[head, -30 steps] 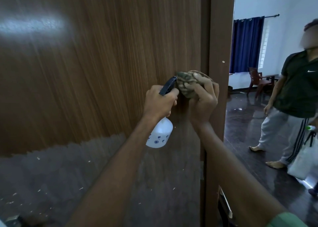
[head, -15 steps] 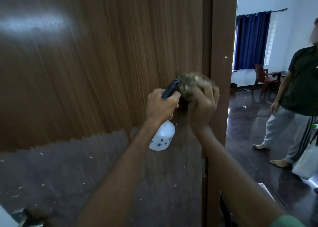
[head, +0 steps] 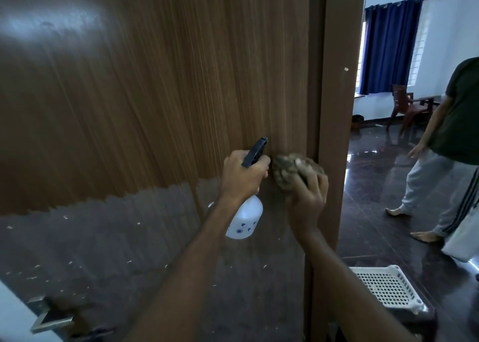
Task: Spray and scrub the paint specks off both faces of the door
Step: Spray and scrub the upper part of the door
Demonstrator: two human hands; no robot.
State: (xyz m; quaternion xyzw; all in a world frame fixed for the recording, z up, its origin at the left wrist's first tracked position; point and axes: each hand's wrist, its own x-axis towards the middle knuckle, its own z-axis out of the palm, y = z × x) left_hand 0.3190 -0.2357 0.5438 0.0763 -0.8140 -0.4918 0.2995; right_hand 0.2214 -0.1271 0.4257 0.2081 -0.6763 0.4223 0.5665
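I scrub the door [head: 160, 103] with the pad [head: 290, 169] gripped in my right hand [head: 307, 201], my left hand [head: 243, 176] clutching the sprayer [head: 245, 217]; next, specks [head: 129, 257] at seven o'clock.

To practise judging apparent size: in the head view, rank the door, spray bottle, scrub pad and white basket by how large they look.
1. door
2. white basket
3. spray bottle, partly hidden by the left hand
4. scrub pad, partly covered by the right hand

Bottle and pad look close; unsure.
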